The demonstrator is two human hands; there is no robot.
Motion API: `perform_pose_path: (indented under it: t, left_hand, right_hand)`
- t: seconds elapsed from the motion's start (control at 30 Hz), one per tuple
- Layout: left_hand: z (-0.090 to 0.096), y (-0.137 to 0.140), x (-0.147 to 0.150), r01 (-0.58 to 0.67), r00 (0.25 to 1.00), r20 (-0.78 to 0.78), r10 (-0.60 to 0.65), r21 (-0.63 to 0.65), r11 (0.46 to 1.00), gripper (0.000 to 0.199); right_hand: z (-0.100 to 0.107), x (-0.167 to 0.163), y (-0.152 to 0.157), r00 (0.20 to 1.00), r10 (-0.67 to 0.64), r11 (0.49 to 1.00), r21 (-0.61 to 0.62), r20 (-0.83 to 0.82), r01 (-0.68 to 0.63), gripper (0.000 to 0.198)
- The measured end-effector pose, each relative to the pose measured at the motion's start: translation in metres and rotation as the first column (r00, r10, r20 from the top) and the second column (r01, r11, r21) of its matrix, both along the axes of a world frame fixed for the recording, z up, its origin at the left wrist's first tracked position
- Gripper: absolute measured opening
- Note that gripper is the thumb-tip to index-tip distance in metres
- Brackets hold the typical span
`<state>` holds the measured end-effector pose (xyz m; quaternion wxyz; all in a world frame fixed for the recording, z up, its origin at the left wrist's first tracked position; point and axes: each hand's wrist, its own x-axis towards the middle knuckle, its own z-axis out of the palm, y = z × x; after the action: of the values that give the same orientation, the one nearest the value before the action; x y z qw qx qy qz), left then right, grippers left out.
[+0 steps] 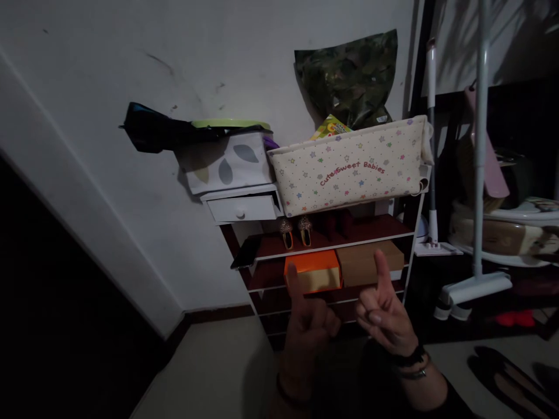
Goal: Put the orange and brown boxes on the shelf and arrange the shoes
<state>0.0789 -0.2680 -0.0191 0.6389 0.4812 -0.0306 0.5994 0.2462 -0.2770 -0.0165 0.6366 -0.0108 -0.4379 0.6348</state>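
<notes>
Both my hands are raised in front of a shoe rack, holding nothing. My left hand (308,326) lies in shadow, its index finger pointing up and the other fingers loosely curled. That fingertip overlaps an orange box (317,267) from my viewpoint. My right hand (386,320) has the same pose, index finger up and the rest bent inward, with dark bands around the wrist. Behind its fingertip is a brown cardboard box (360,262). Neither hand visibly touches the boxes.
A cream fabric bin (349,169) and a leaf-patterned box (227,160) stand on the rack above a white drawer (240,208). Glittery-heeled shoes (304,230) and a dark phone-like slab (247,252) are on the shelf below. At right stand a mop (478,285) and black shoes (506,372).
</notes>
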Motion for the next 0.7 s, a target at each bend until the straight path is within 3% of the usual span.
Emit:
perform_pose_path:
  t: [0.07,0.27,0.5,0.7]
  left_hand:
    - [-0.008,-0.009,-0.002,0.023,1.0,0.012,-0.024,0.031,0.999,0.118]
    - [-0.035,-0.017,-0.005,0.021,1.0,0.006,-0.02,-0.039,0.999,0.12]
    - [-0.041,-0.015,-0.008,0.041,0.999,-0.015,-0.041,-0.02,0.999,0.118]
    - [-0.037,-0.022,-0.01,-0.024,0.999,-0.042,0.018,-0.161,0.987,0.121]
  right_hand:
    - [-0.015,0.003,-0.008,1.0,0.003,1.0,0.027,0.003,-0.003,0.098]
    - [-0.051,0.009,-0.011,1.0,-0.018,1.0,0.002,0.023,0.018,0.096]
    - [-0.054,0.012,-0.011,1.0,-0.02,1.0,-0.01,0.022,0.021,0.101]
    - [-0.055,0.014,-0.011,0.998,-0.048,0.998,-0.035,0.036,0.05,0.106]
